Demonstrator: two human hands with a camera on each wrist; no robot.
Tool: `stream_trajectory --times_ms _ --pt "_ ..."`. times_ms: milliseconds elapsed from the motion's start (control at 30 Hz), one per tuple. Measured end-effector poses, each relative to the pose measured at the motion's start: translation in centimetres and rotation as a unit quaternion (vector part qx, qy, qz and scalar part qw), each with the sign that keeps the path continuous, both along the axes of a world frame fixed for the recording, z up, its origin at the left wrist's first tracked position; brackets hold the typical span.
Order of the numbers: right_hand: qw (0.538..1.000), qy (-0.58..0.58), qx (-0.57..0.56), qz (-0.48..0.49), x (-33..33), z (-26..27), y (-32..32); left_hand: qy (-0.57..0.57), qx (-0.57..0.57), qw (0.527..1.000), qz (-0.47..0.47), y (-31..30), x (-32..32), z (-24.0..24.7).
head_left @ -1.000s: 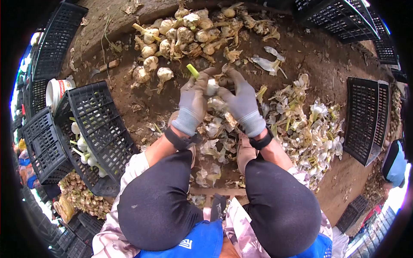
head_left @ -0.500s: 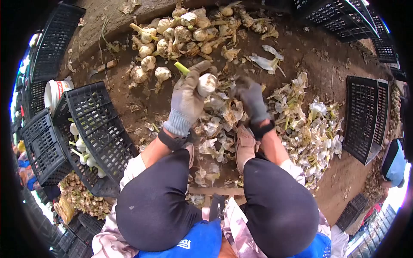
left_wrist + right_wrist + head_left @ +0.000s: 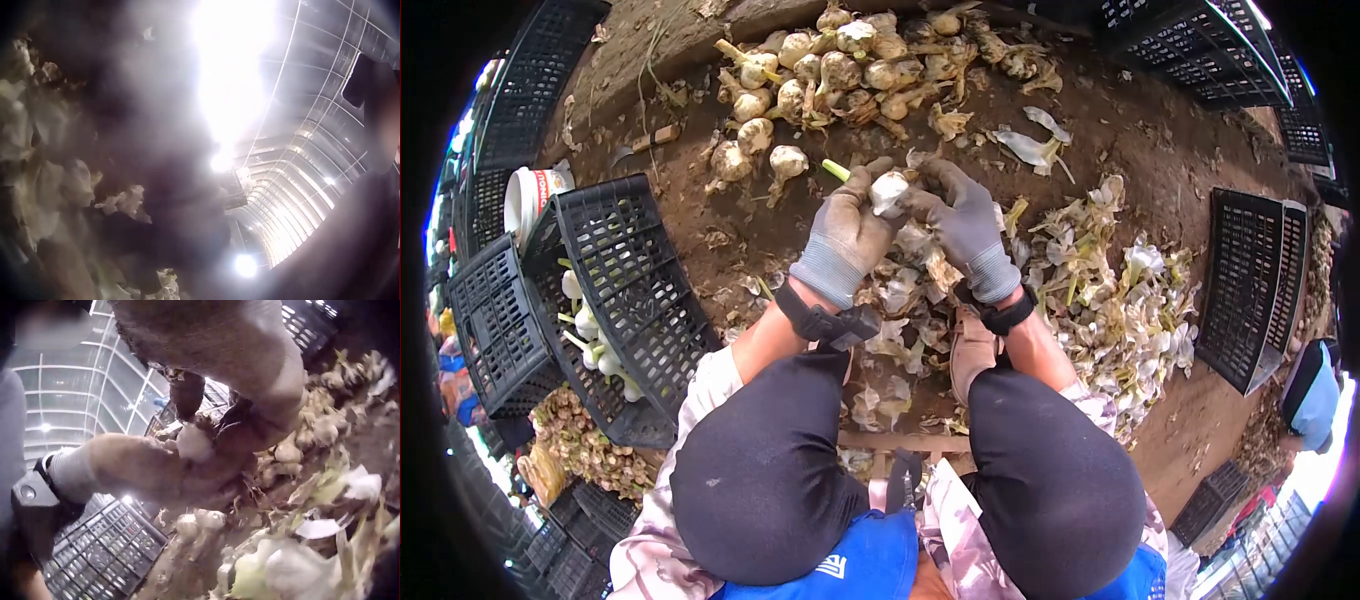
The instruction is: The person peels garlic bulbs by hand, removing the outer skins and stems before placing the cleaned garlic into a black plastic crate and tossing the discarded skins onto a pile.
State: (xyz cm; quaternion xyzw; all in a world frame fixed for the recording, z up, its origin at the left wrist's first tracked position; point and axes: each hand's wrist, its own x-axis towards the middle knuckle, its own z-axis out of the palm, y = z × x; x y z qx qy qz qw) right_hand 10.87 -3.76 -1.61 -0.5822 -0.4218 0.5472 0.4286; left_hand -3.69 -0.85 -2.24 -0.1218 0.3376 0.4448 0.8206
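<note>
A white garlic bulb (image 3: 889, 190) with a cut green stem (image 3: 835, 169) is between the two gloved hands in the head view. My left hand (image 3: 847, 225) grips it, the stem sticking out past the fingers to the upper left. From the other side, my right hand (image 3: 958, 220) pinches at the bulb's outer skin with thumb and curled fingers. Close up in the right wrist view, the bulb (image 3: 195, 444) shows beneath the right fingers, partly covered by them. Glare and blur hide the left hand's work in the left wrist view.
Unpeeled garlic bulbs (image 3: 840, 75) lie heaped on the soil ahead. Loose peelings (image 3: 1115, 290) spread to the right and between the shoes. At left, a black crate (image 3: 635, 290) holds cleaned bulbs (image 3: 590, 325) beside a white bucket (image 3: 525, 205). Another crate (image 3: 1250, 290) stands at far right.
The right hand moved off to the right of the bulb half a second ago and is now back at it. The left hand keeps its hold, with the bulb turned slightly.
</note>
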Motion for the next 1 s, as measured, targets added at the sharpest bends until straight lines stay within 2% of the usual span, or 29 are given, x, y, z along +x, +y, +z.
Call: stream_trajectory --times_ms 33,100,167,267,333,367,400,433,467,500,533,567,600,633,667,700,733,767,800,867,933,1000 --pt "0.996 0.09 -0.017 -0.007 0.2 -0.3 0.0 -0.001 0.0 1.0 0.002 0.1 0.2 0.4" --pt "0.997 0.08 -0.018 -0.016 0.8 -0.3 -0.3 0.043 -0.06 0.997 0.037 0.3 0.6 1.0" --pt "0.997 0.071 -0.017 -0.025 1.0 0.2 -0.7 0.023 -0.051 0.997 0.047 0.4 0.3 0.5" --pt "0.988 0.128 -0.062 -0.062 0.8 1.4 -1.2 0.01 -0.02 0.999 0.048 0.4 0.2 -0.2" --pt "0.996 -0.085 0.0 -0.001 0.1 1.7 -1.5 0.054 0.023 0.997 0.04 0.2 0.6 0.2" --pt "0.951 -0.275 0.139 -0.015 -0.5 1.1 -1.8 0.053 0.022 0.998 0.039 0.0 0.8 -0.2" --pt "0.951 -0.276 0.139 -0.015 -0.9 0.9 -1.6 0.106 0.108 0.989 0.004 -0.1 1.0 -0.6" --pt "0.984 -0.142 0.097 -0.049 -1.2 0.7 -1.4 0.157 0.192 0.968 -0.03 -0.2 1.1 -0.9" --pt "0.995 -0.005 0.053 -0.082 -1.3 0.6 -1.0 0.158 0.193 0.968 -0.03 -0.3 0.9 -1.2" --pt "0.994 -0.054 0.028 -0.086 -0.9 0.7 -0.7 0.146 0.19 0.97 -0.048 -0.4 0.8 -0.7" --pt "0.994 -0.053 0.029 -0.087 -0.1 0.1 -0.4 0.133 0.187 0.971 -0.067 -0.4 0.7 -0.5" --pt "0.991 -0.103 0.002 -0.089 0.9 -1.3 0.0 0.044 0.111 0.993 -0.019 -0.3 0.3 -0.5" --pt "0.984 -0.152 -0.027 -0.092 1.8 -2.9 0.1 0.009 0.043 0.999 -0.009 -0.2 0.1 1.0" --pt "0.989 -0.062 -0.035 -0.127 2.4 -3.7 0.1 0.029 0.078 0.996 -0.011 0.0 -0.4 0.6" --pt "0.989 -0.061 -0.038 -0.127 2.9 -4.4 -0.6 0.049 0.113 0.992 -0.012 0.2 -0.8 0.2" --pt "0.995 -0.017 -0.017 -0.099 3.1 -3.5 -0.8 0.106 0.17 0.979 -0.021 0.2 -0.8 0.7" --pt "0.997 0.024 0.004 -0.07 3.1 -1.5 -0.9 0.105 0.171 0.979 -0.021 0.2 -0.6 1.1" --pt "0.979 0.198 0.006 -0.058 2.6 0.5 -1.4 0.19 0.247 0.947 -0.076 0.1 -0.4 1.5" --pt "0.979 0.196 0.005 -0.059 2.2 1.7 -1.0 0.271 0.317 0.899 -0.13 -0.2 -0.1 1.8" --pt "0.956 0.25 -0.155 -0.018 1.6 3.1 -0.3 0.27 0.315 0.899 -0.142 -0.8 0.3 2.3" --pt "0.963 0.224 -0.148 -0.025 1.3 3.1 -0.2 0.332 0.363 0.853 -0.174 -0.7 0.3 3.0" --pt "0.96 0.241 -0.142 -0.024 1.2 1.8 -0.1 0.353 0.367 0.843 -0.171 -0.6 0.4 2.9"
